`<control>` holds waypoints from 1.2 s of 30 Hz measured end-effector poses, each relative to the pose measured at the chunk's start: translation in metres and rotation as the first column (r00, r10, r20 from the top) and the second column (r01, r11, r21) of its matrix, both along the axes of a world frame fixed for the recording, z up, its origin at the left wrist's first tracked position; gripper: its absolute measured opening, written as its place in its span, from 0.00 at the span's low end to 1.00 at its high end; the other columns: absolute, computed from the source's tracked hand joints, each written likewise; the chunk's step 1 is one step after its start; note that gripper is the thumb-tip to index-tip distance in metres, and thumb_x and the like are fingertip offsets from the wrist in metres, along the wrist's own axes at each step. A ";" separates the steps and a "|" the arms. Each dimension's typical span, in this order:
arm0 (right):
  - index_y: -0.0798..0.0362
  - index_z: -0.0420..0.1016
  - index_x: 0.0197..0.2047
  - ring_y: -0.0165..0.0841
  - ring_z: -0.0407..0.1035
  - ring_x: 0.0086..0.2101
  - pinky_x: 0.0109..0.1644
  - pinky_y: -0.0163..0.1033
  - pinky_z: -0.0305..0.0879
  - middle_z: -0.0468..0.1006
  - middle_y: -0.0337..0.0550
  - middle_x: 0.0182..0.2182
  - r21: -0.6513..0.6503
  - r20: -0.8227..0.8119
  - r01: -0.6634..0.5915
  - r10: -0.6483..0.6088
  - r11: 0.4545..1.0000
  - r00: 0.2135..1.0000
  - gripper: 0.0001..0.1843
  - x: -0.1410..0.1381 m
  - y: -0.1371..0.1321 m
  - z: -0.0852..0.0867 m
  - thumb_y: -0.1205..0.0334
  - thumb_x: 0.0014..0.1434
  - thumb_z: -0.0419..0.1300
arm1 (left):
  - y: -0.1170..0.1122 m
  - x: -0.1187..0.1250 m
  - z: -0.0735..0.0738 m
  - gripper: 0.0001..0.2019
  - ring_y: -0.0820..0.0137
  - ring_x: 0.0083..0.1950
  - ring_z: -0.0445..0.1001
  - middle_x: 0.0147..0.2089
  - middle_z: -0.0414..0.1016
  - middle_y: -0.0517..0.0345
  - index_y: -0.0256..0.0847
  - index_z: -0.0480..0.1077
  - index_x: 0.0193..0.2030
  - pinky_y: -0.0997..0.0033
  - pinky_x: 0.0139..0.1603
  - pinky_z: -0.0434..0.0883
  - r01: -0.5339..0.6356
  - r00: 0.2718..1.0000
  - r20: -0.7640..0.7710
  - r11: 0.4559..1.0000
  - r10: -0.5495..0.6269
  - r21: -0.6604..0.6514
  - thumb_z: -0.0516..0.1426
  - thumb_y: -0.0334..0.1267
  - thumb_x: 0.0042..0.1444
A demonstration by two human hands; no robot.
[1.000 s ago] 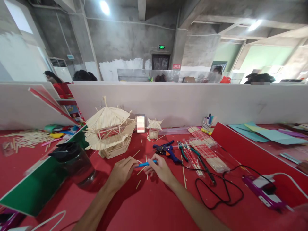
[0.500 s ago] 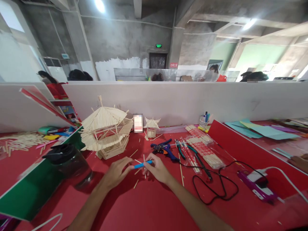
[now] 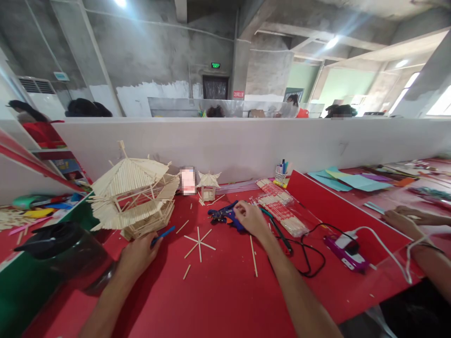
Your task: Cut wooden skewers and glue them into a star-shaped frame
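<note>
My left hand (image 3: 141, 253) is closed around a slim blue pen-like tool (image 3: 167, 232), in front of the large wooden-stick pavilion (image 3: 141, 188). My right hand (image 3: 251, 218) rests at the rear of a dark blue glue gun (image 3: 223, 216); its bent fingers meet the gun's back end and cover part of it. Between the hands, thin wooden sticks lie crossed as a star (image 3: 199, 242) on the red table. A short stick piece (image 3: 186, 272) lies nearer me. Beyond the star stands a small stick pavilion (image 3: 209, 187).
A dark bottle (image 3: 70, 253) stands left. Packets of sticks (image 3: 282, 213), green-handled pliers (image 3: 269, 216) and a black cable lie right, near a purple power strip (image 3: 345, 253). Another person's hands (image 3: 405, 220) are beyond the red divider (image 3: 345, 206).
My hands have parted. The blue tool has gone left with my left hand, and my right hand has moved to the glue gun. The stick star is uncovered. The view has turned right.
</note>
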State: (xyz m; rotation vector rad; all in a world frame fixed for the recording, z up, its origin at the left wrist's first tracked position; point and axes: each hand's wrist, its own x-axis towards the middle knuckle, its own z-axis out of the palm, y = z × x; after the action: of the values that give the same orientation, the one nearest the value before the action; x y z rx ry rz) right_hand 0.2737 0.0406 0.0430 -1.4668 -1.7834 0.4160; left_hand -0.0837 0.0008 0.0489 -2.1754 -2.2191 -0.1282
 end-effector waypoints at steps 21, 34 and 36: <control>0.56 0.73 0.54 0.43 0.75 0.45 0.41 0.39 0.63 0.81 0.57 0.44 -0.201 0.582 0.453 -0.266 0.869 0.769 0.17 0.064 0.007 -0.008 0.65 0.65 0.50 | 0.002 -0.001 -0.002 0.18 0.51 0.45 0.80 0.47 0.80 0.42 0.42 0.75 0.48 0.57 0.40 0.73 -0.022 1.000 0.018 0.997 0.023 -0.078 0.46 0.42 0.64; 0.50 0.79 0.47 0.41 0.74 0.44 0.42 0.37 0.62 0.81 0.49 0.44 -0.189 0.495 0.401 -0.266 0.896 0.827 0.17 0.098 -0.002 -0.003 0.71 0.59 0.55 | -0.001 0.003 0.002 0.17 0.52 0.47 0.79 0.47 0.81 0.45 0.42 0.74 0.49 0.60 0.41 0.72 -0.039 0.999 -0.010 0.993 0.038 -0.115 0.46 0.41 0.65; 0.51 0.78 0.46 0.39 0.73 0.44 0.44 0.37 0.62 0.81 0.48 0.42 -0.139 0.416 0.283 -0.203 0.949 0.887 0.16 0.099 -0.002 0.000 0.72 0.58 0.55 | 0.000 0.001 0.000 0.17 0.52 0.47 0.79 0.48 0.80 0.46 0.41 0.75 0.48 0.60 0.42 0.72 -0.015 1.000 0.012 0.998 0.016 -0.059 0.47 0.41 0.65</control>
State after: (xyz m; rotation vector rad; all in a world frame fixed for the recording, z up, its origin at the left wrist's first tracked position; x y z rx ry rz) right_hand 0.3731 0.0389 0.0434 -2.0060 -1.8680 0.1725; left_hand -0.0826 0.0007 0.0485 -2.1926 -2.2745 -0.0772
